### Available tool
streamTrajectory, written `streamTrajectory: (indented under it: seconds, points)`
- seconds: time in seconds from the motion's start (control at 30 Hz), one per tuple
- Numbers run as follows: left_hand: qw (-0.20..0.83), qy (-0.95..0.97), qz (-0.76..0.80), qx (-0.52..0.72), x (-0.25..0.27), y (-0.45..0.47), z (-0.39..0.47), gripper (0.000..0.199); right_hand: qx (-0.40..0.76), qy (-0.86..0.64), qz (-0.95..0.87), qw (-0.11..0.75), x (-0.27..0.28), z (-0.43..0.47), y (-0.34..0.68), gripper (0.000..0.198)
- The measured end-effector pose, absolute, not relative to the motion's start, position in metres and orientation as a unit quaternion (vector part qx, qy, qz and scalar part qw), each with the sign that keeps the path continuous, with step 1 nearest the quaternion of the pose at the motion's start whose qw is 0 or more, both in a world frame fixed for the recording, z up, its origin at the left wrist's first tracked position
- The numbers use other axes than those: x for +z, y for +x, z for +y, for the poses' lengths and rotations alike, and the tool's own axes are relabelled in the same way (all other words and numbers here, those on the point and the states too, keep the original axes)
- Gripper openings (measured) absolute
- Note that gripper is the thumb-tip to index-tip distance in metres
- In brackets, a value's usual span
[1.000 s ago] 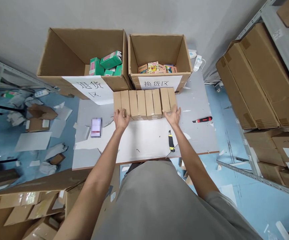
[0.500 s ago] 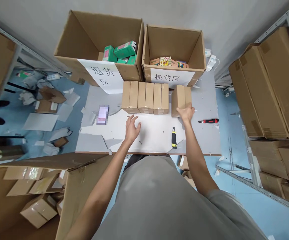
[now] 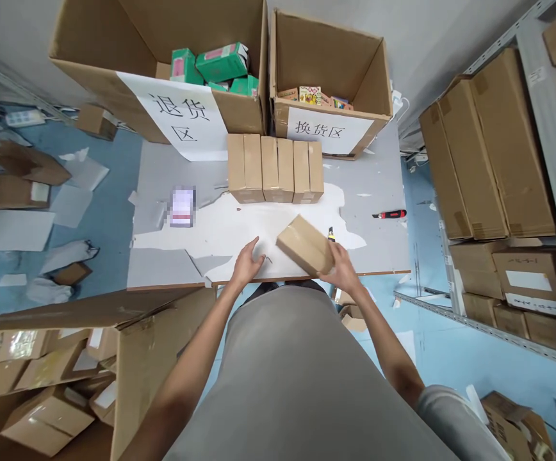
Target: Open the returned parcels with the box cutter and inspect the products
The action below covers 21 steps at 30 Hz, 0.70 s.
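Brown cardboard carton [image 3: 305, 245] is clamped in my right hand [image 3: 340, 269], thumb and fingers on its right end. It sits at an angle over the front part of the table [image 3: 374, 250]; can't tell if it's touching the surface. My left hand [image 3: 247, 264] holds nothing, thumb and fingers apart, just left of the carton. Yellow-black cutter [image 3: 330, 234] is partly hidden behind the carton and my right hand. Red-black cutter [image 3: 390, 214] lies further right. Three closed cartons [image 3: 277, 168] stand side by side in front of two big open boxes: left box [image 3: 239, 114] holds green packs [image 3: 223, 62], right box [image 3: 326, 45] holds small colourful packs [image 3: 310, 95].
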<state>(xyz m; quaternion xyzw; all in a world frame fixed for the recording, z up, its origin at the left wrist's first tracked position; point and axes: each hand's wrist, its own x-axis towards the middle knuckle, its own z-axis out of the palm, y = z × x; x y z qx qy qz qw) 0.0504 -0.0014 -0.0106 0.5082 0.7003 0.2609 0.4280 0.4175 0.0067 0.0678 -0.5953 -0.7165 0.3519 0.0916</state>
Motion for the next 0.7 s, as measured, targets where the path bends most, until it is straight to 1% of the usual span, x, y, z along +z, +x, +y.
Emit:
streamTrajectory:
  seconds: [0.1, 0.2, 0.33, 0.47, 0.57, 0.63, 0.67, 0.7]
  points:
    - [0.456, 0.509, 0.682, 0.26, -0.012, 0.038, -0.013, 0.083, 0.373, -0.52, -0.766, 0.049, 0.052, 0.01, 0.37, 0.125]
    - [0.455, 0.485, 0.692, 0.279, -0.011, 0.025, -0.032, 0.085, 0.378, -0.47, -0.798, 0.016, 0.042, 0.017, 0.339, 0.125]
    - [0.459, 0.451, 0.702, 0.304, -0.013, 0.02, -0.06, 0.087, 0.36, -0.454, -0.815, -0.001, 0.039, 0.022, 0.324, 0.126]
    - [0.481, 0.436, 0.687, 0.328, -0.024, 0.021, -0.074, 0.087, 0.365, -0.492, -0.79, 0.031, 0.03, 0.017, 0.326, 0.132]
    - [0.491, 0.429, 0.69, 0.313, -0.036, 0.018, -0.073, 0.086, 0.391, -0.588, -0.702, 0.088, 0.016, 0.005, 0.331, 0.144]
    - [0.5, 0.43, 0.69, 0.298, -0.044, 0.015, -0.071, 0.086, 0.43, -0.64, -0.626, 0.12, 0.006, -0.006, 0.333, 0.149]
    - [0.504, 0.432, 0.688, 0.291, -0.048, 0.014, -0.07, 0.086, 0.454, -0.652, -0.593, 0.129, 0.001, -0.012, 0.333, 0.147]
    - [0.508, 0.434, 0.687, 0.284, -0.051, 0.012, -0.069, 0.086, 0.479, -0.656, -0.568, 0.133, -0.004, -0.018, 0.331, 0.14]
